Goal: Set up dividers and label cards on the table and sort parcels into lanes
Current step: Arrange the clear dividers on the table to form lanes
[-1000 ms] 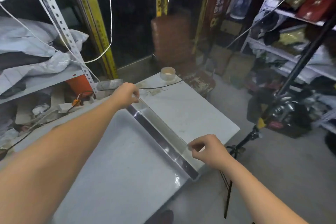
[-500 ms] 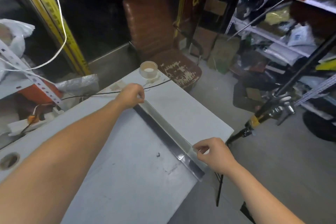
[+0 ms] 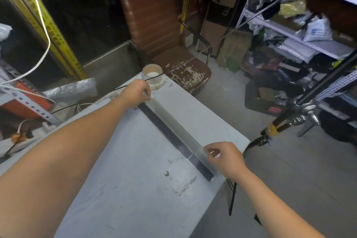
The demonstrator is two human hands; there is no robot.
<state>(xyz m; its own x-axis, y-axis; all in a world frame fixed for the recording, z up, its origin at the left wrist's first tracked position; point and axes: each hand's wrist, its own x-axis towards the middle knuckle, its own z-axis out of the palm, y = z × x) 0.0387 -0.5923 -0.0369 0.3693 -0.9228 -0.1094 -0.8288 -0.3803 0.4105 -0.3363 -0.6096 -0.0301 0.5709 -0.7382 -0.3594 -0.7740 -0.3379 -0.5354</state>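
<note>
Fingers of the left hand (image 3: 136,92) and right hand (image 3: 226,157) pinch the clear divider (image 3: 173,122) ends.

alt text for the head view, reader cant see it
Two hands hold a long clear divider strip across a white table, the left hand gripping its far end and the right hand pinching its near end. A roll of tape sits at the table's far corner, with a brown chair beyond.
</note>
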